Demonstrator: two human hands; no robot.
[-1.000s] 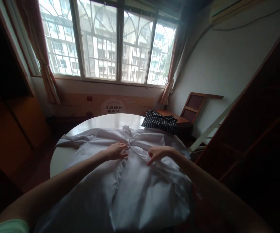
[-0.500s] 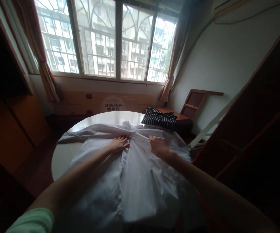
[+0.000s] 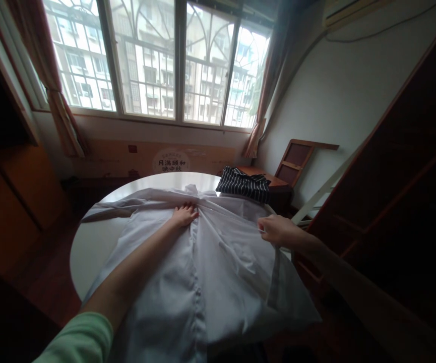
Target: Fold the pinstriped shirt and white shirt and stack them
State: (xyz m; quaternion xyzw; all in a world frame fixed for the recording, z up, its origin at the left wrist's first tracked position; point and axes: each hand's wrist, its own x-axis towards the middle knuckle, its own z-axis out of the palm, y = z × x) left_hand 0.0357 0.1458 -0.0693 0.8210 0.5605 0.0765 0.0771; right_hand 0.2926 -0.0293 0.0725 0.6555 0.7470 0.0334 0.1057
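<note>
Pale green short sleeve (image 3: 77, 338); forearms bare.

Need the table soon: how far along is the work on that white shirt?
Done: white shirt lies spread on the round table, front closed. In hand: left hand presses near the collar; right hand grips the side edge. Left: no fold made yet; sleeve outstretched.

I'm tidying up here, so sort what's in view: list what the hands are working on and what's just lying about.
In hand:
white shirt, spread on the round table
left hand, flat near the collar
right hand, gripping the shirt's right edge

Lying about:
striped garment
folded wooden chair
</note>
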